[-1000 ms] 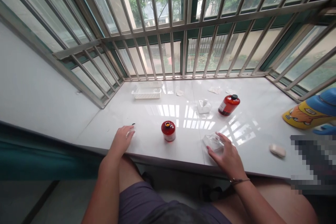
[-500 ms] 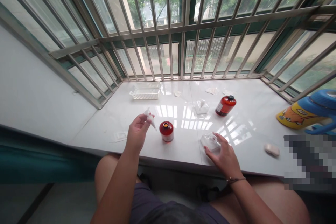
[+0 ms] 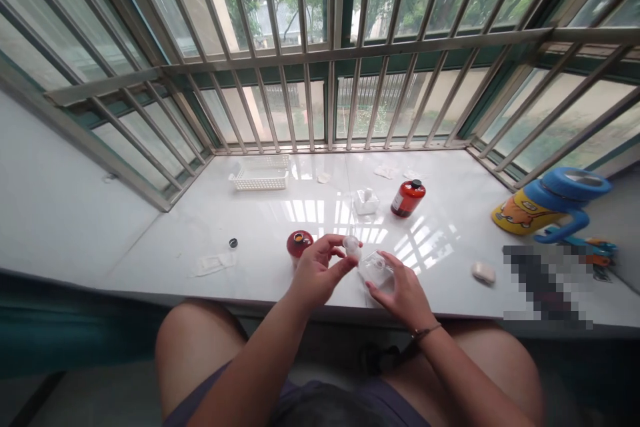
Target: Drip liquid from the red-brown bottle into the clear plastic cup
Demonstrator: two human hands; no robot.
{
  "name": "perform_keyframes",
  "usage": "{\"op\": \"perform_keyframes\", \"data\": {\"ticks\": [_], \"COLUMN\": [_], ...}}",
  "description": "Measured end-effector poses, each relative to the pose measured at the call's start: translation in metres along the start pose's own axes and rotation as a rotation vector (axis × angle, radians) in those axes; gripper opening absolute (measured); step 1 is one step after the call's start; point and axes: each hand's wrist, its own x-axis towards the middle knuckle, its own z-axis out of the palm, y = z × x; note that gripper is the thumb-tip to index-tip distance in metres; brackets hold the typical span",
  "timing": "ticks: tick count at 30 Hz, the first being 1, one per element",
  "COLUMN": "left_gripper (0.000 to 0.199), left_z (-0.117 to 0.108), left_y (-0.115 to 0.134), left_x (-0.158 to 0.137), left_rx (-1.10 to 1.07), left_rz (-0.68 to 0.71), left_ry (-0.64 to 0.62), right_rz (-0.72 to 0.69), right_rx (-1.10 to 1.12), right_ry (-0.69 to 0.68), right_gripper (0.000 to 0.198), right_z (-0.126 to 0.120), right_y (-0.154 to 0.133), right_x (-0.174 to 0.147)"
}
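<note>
The white glossy stone surface runs wide in front of you, fenced at the back and both sides by slanted metal window bars, with trees and buildings beyond the glass. Its near edge lies just above your knees, and both your hands work right at that edge. To the left of your hands the surface has broad open room out to the plain white wall; to the right there is free space as far as the small white oval piece.

At the far right stands a yellow and blue cartoon-printed jug, tipped on its side near the bars. A white slotted plastic basket sits at the back left. A red-brown bottle with a black cap lies on its side behind your hands, next to a small white square dish. A second red-brown bottle, open at the top, stands upright just left of your left hand.

Your right hand rests its fingers on a clear plastic packet lying on the surface. Your left hand pinches a small white dropper-like piece between thumb and fingers, raised just above that packet. A flat clear wrapper and a tiny black cap lie well off to the left.
</note>
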Motion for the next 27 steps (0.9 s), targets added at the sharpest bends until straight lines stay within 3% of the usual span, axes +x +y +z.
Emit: {"op": "perform_keyframes", "data": {"ticks": [4,9,12,22,27], "left_gripper": [0.032,0.028,0.025,0.026,0.023], "left_z": [0.023,0.035,0.038,0.043,0.044], "left_y": [-0.022,-0.04,-0.046,-0.054,-0.06], "left_x": [0.012,0.019,0.02,0.02,0.017], "left_rx": [0.047,0.199,0.273,0.167,0.279], "left_rz": [-0.011,-0.001,-0.01,-0.011,-0.016], "left_ry": [-0.049,-0.073,-0.076,-0.081,-0.1], "right_rz": [-0.004,-0.004,-0.012,-0.017,-0.015], "right_rx": [-0.001,0.004,0.003,-0.005,-0.006], "right_ry": [0.022,0.026,0.017,0.026,0.03], "right_gripper": [0.076,0.075,0.074,0.075,0.072], "right_z": [-0.001,-0.001,-0.001,0.0,0.0], "right_y": [-0.003,-0.004,-0.004,-0.003,-0.003], "right_x": [0.001,0.001,0.002,0.002,0.002]}}
